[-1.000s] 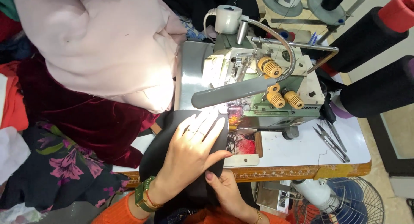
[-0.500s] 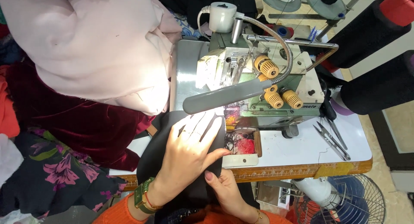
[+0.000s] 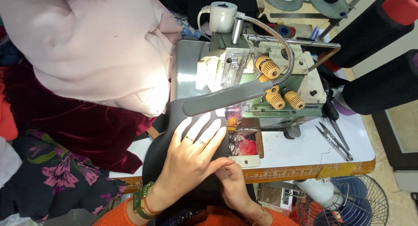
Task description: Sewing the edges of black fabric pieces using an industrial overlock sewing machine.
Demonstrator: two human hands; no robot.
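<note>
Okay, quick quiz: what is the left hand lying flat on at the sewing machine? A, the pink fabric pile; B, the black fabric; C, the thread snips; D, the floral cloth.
B: the left hand is spread flat on the black fabric just in front of the overlock sewing machine.

needle area: lying hidden behind the grey lamp head (image 3: 217,100) | right hand (image 3: 233,182): fingertips tucking out of sight under the left hand (image 3: 191,158) | black fabric (image 3: 163,152): near end running off the worktop's front edge, under the arms | fan (image 3: 348,204): getting cut by the bottom edge
</note>
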